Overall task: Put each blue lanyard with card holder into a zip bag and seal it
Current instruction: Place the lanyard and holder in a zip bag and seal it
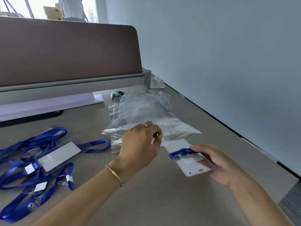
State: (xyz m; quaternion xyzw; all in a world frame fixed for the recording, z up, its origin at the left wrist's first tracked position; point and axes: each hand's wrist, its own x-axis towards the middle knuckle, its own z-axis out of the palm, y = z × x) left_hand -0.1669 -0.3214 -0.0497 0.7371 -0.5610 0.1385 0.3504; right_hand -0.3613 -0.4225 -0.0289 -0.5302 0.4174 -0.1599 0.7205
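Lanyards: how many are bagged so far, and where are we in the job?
No sealed, filled bag shows. In hand: the right hand holds a card holder with its blue lanyard, its far end at the mouth of a zip bag pinched by the left hand. Left: sealing it, then the lanyard pile.

two hands (140, 144), one held card holder (190, 159), several loose blue lanyards (32, 160), pile of zip bags (143, 110)

A brown desk divider (68, 51) stands behind the grey table (154, 201), beside a pale wall (228, 54).
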